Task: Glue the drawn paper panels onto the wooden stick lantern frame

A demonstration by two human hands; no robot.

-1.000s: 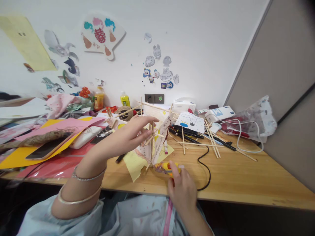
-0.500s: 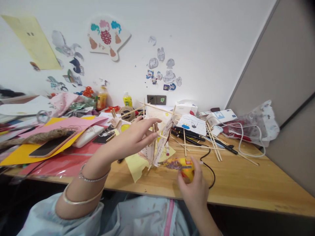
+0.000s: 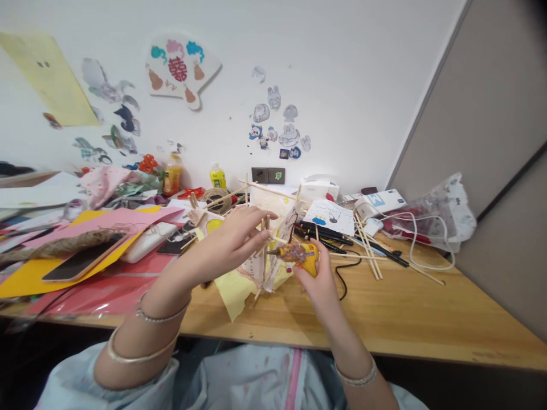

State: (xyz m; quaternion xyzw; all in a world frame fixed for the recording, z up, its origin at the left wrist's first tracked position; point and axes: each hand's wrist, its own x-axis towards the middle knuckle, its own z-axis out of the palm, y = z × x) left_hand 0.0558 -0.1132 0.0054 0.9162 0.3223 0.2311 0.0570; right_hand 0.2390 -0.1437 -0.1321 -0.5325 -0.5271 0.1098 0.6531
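Note:
My right hand [image 3: 315, 269] is wrapped round a yellow hot glue gun [image 3: 299, 255], its dark nozzle pointing left. The nozzle tip is close to upright wooden sticks [image 3: 264, 246] on the near side of a frame of sticks and drawn paper panels [image 3: 273, 199]. My left hand [image 3: 241, 236] has its fingers closed on those sticks near their top ends. Whether the nozzle touches the wood I cannot tell. Under the frame lies a torn yellow paper sheet [image 3: 231, 296]. The frame's far side is partly hidden behind my left hand.
Loose sticks [image 3: 368, 245] and black pens [image 3: 329, 233] lie to the right, near a drawing [image 3: 329, 216] and a white cable [image 3: 413, 239]. On the left are a phone [image 3: 83, 257] and coloured paper [image 3: 128, 219]. Bottles [image 3: 172, 173] and twine [image 3: 217, 198] stand behind.
My right hand has brought the glue gun up and to the left, from low beside the frame to the upper part of the sticks. My left hand keeps its hold.

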